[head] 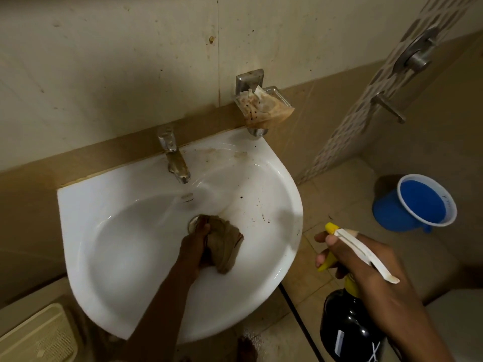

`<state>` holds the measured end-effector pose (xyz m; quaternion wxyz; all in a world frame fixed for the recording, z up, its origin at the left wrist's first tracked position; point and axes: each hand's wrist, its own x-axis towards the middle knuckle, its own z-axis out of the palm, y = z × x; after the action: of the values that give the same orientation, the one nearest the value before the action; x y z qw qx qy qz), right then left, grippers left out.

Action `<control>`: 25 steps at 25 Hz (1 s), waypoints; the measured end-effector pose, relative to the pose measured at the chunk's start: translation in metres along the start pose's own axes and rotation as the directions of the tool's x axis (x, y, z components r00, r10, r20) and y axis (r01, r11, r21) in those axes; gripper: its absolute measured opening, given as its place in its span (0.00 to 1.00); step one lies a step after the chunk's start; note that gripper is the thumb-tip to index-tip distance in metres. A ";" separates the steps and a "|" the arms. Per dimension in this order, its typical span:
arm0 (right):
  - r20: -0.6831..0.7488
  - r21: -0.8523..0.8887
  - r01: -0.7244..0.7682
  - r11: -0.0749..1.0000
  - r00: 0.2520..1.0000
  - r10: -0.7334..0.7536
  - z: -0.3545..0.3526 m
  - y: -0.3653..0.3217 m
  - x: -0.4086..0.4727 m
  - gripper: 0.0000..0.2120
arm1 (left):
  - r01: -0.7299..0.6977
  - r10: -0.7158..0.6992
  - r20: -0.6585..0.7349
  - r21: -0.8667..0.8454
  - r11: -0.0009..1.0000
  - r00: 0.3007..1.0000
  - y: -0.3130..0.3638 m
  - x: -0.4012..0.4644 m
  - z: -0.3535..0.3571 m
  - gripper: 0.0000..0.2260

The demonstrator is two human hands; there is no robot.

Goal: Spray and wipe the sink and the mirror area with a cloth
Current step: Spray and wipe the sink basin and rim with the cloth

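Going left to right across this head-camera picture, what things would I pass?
Beige ribbed plastic lid → white ceramic sink → left hand gripping brown cloth → right hand holding black spray bottle → blue plastic mug.

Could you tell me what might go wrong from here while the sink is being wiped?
The cloth in the left hand sits right at the drain, so grit could be pushed in. The dark specks on the sink's right rim may smear. The spray bottle in the right hand points away from the basin.

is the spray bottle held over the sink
No, the right hand holds the spray bottle off to the right of the sink, above the floor.
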<state>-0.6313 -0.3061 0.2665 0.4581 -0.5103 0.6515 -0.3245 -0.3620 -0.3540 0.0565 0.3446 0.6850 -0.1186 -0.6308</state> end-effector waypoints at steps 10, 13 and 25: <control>0.003 0.030 0.015 0.999 1.000 -0.015 0.005 0.007 0.008 0.16 | -0.258 0.671 -0.004 0.921 0.290 0.742 -0.013 -0.014 0.013 0.30; 0.008 0.067 -0.014 0.998 1.000 0.013 0.014 0.012 0.014 0.13 | -0.154 0.587 -0.042 0.947 0.280 0.809 -0.017 -0.011 0.026 0.40; -0.037 0.015 -0.009 1.000 0.999 0.009 -0.006 0.022 0.012 0.11 | -0.194 0.356 -0.161 0.604 0.773 0.920 0.031 -0.005 0.138 0.34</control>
<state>-0.6459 -0.3117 0.2458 0.4512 -0.4977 0.6597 -0.3369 -0.4852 -0.4178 0.0846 0.2229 0.8098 -0.3563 -0.4093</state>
